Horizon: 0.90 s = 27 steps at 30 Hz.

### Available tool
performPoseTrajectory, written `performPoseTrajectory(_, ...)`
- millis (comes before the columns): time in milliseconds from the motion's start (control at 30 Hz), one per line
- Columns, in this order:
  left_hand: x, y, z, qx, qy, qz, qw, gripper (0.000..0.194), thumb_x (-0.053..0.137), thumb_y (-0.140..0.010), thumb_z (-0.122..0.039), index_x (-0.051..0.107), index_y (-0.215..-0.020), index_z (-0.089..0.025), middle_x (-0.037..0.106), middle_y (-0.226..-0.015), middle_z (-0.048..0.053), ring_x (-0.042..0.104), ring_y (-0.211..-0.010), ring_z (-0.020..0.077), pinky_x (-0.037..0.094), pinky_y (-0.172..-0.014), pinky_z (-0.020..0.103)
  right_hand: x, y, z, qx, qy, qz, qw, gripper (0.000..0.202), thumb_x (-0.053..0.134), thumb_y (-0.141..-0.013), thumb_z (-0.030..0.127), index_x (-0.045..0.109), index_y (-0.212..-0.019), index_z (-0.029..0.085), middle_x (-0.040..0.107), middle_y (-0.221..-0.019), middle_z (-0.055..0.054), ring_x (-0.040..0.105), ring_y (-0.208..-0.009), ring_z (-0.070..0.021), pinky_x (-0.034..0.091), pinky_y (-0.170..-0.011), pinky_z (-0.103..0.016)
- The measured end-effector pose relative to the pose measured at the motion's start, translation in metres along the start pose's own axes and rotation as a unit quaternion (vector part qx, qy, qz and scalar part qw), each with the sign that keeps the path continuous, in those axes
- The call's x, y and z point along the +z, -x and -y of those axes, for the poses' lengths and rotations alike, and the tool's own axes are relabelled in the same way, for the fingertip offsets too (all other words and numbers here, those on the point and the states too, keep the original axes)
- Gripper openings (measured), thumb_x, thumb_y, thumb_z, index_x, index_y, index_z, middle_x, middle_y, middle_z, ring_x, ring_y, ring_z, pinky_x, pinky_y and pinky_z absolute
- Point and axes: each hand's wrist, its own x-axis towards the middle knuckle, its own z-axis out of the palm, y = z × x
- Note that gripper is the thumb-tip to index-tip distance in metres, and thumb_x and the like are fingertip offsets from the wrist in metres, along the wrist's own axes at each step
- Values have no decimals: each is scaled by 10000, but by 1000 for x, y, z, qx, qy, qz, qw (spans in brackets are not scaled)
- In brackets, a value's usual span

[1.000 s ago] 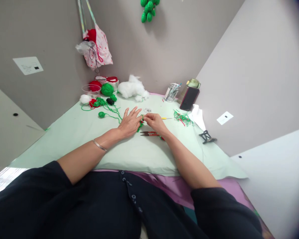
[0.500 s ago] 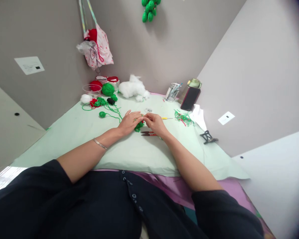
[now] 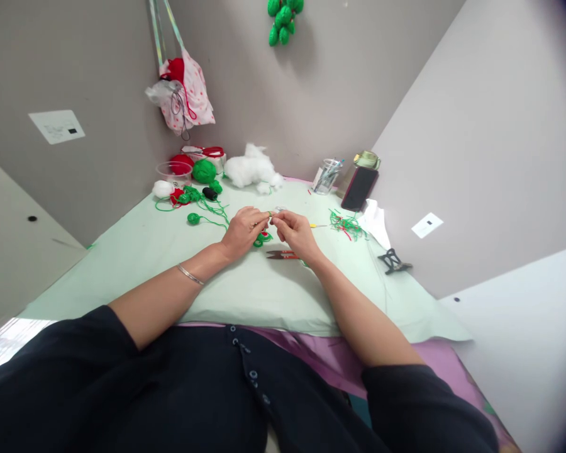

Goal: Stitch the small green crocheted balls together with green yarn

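My left hand (image 3: 246,231) is closed around a green crocheted piece (image 3: 263,238) with a bit of red on it, which hangs below the fingers. Close against its fingertips, my right hand (image 3: 293,234) is pinched; whatever lies between its thumb and finger is too small to name. Just below the hands, a pair of thread snips (image 3: 283,255) with red handles lies on the table. A small green yarn ball (image 3: 194,218) rests left of my left hand, its strand running toward that hand.
White stuffing (image 3: 251,168), a green yarn ball (image 3: 204,170) and a clear tub (image 3: 173,171) stand at the back. Rightward are a pen cup (image 3: 327,176), a phone (image 3: 359,187), yarn scraps (image 3: 346,224) and a black hair clip (image 3: 394,261). A bag (image 3: 188,94) hangs on the wall.
My left hand's fingers have curled in more, and the green piece under them shows less. My right hand has shifted slightly, still pinched near the left fingertips.
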Motion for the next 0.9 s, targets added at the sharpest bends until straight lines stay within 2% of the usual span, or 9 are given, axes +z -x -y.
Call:
performPoseTrajectory(167,1,1,5,35,-72,-10,997,315,438,-1006,-267,746,-993,-203,612,-708,4,566,-731,166,379,-1106,424,2,4,6,-27,28,-11,999,178,576,-896,353,617,-847,187,471,-522,61,422,-483,-100,337,-516,-250)
performPoseTrajectory(400,1,2,5,36,-93,-14,995,334,433,-1016,-292,757,-1045,-217,652,-686,-6,592,-681,151,368,-1106,434,2,5,2,-47,83,-21,995,177,550,-926,340,634,-867,196,494,-525,57,456,-493,-110,366,-549,-255)
performPoseTrajectory(700,2,4,6,53,-124,-21,991,321,435,-1023,-299,749,-1013,-234,734,-767,4,662,-750,163,341,-1124,451,4,5,8,-17,60,-17,998,168,544,-900,325,608,-820,192,487,-496,62,435,-468,-103,351,-523,-248)
performPoseTrajectory(900,0,4,4,56,-143,-16,988,326,422,-1025,-279,745,-1011,-234,710,-745,6,632,-729,166,322,-1135,462,4,4,13,30,23,-2,999,160,566,-875,324,581,-778,197,470,-479,64,398,-446,-97,333,-496,-248)
